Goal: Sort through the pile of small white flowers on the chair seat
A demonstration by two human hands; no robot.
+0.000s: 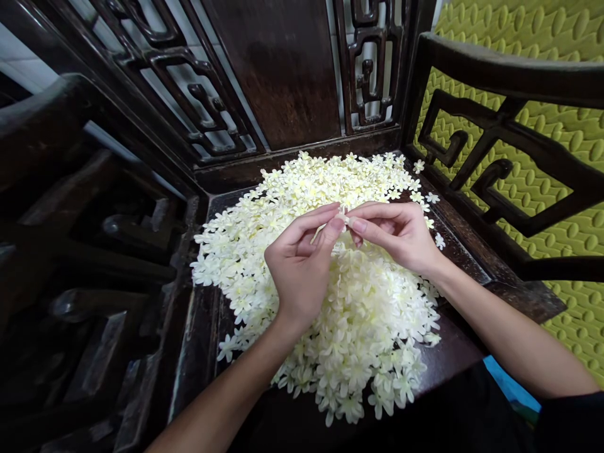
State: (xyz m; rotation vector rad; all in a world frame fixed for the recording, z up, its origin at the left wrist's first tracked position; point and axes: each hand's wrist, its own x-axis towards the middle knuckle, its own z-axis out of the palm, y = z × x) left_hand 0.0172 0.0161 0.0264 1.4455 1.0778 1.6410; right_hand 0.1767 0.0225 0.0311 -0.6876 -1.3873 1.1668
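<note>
Above a big heap of white flowers with pale yellow centres [264, 251], my two hands meet, fingertips nearly touching. My left hand [304, 258] is closed, its thumb and forefinger pinched on one side of a small white flower [344, 218]. From the other side my right hand [399, 233] pinches the same flower between thumb and fingers. Fingertips cover most of it. A thin pale strand appears to run down among the blossoms below my hands, but I cannot make it out clearly.
The heap lies on a dark wooden chair seat [448, 352]. A carved backrest [297, 75] rises behind it, with openwork armrests left and right [509, 126]. A few loose flowers [431, 197] lie by the right edge. Yellow-green textured padding [566, 251] shows beyond the right armrest.
</note>
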